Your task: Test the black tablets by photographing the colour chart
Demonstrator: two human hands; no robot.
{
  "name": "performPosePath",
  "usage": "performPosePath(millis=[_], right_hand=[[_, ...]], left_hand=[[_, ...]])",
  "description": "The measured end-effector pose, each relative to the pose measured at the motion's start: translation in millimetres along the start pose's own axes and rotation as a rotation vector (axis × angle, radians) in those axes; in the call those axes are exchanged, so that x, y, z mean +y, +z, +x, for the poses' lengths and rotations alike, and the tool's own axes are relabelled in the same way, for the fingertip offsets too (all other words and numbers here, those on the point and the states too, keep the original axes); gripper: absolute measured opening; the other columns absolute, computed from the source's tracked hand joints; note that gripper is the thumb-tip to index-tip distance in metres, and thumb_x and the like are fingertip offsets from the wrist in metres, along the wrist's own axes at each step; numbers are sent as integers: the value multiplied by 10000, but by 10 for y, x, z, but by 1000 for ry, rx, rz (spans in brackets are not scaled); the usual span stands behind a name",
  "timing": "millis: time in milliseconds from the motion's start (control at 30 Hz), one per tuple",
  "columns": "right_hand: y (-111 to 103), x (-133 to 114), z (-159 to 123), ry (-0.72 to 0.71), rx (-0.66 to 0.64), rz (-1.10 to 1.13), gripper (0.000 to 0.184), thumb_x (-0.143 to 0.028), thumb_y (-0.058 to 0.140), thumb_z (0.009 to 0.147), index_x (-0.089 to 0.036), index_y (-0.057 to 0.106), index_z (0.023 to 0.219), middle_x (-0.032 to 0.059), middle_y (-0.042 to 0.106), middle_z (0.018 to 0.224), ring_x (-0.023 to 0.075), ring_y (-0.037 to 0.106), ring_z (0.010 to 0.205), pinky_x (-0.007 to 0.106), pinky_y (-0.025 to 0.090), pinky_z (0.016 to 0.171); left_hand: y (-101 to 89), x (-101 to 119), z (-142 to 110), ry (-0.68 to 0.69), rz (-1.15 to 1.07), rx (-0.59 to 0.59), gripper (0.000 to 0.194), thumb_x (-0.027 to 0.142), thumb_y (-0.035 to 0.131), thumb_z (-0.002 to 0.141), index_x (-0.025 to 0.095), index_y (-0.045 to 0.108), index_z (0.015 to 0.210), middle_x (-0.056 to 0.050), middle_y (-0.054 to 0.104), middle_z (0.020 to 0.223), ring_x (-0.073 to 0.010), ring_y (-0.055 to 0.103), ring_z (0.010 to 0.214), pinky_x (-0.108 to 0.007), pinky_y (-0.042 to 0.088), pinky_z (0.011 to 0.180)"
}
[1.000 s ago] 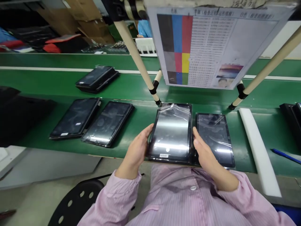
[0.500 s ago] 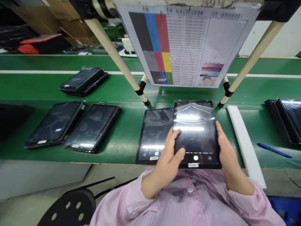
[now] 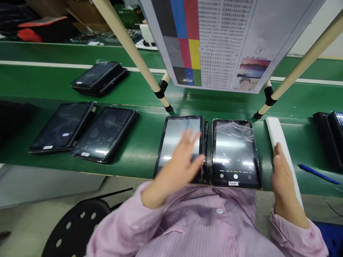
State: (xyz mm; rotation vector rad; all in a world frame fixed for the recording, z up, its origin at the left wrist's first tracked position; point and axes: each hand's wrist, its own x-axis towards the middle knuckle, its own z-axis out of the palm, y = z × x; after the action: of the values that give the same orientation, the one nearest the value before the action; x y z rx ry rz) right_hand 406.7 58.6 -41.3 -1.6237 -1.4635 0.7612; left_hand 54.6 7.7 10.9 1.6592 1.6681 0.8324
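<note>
Two black tablets lie side by side at the front edge of the green bench. The right tablet (image 3: 235,153) shows a camera screen, with creased clear film over its top part and a small white label below. Over the left tablet (image 3: 178,134), which rests on another dark device, my left hand (image 3: 180,157) spreads its fingers, slightly blurred; whether it touches the glass I cannot tell. My right hand (image 3: 284,178) is off the tablets, its fingers straight and holding nothing, beside a long white foam strip (image 3: 278,134).
A printed test chart (image 3: 225,46) hangs from a beige tube frame (image 3: 128,46) above the bench. More tablets (image 3: 104,134) lie at the left and far right. A blue pen (image 3: 318,174) is on the right. A black stool (image 3: 76,228) stands below left.
The tablet held in both hands now lies on the bench, right of the other one. My right hand has let go and moved right; my left has shifted over the left tablet.
</note>
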Motion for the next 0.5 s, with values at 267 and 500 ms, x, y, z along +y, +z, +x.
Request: performPosePath(millis=[267, 500], right_hand=[[-739, 716, 104, -125, -92, -824, 770, -626, 551, 958, -143, 541, 1557, 300, 548, 1536, 492, 619, 1332, 676, 526, 1066], [-980, 582, -104, -160, 225, -869, 755, -476, 620, 937, -205, 477, 1627, 284, 696, 1286, 515, 652, 1252, 683, 570, 955]], left_hand=[[-557, -1147, 790, -248, -571, 375, 596, 568, 582, 942, 180, 648, 1390, -136, 698, 1447, -331, 562, 1452, -494, 426, 1234], [-429, -1079, 837, -167, -864, 311, 503, 609, 688, 874, 225, 748, 1193, -69, 773, 1295, -324, 644, 1339, -439, 508, 1137]])
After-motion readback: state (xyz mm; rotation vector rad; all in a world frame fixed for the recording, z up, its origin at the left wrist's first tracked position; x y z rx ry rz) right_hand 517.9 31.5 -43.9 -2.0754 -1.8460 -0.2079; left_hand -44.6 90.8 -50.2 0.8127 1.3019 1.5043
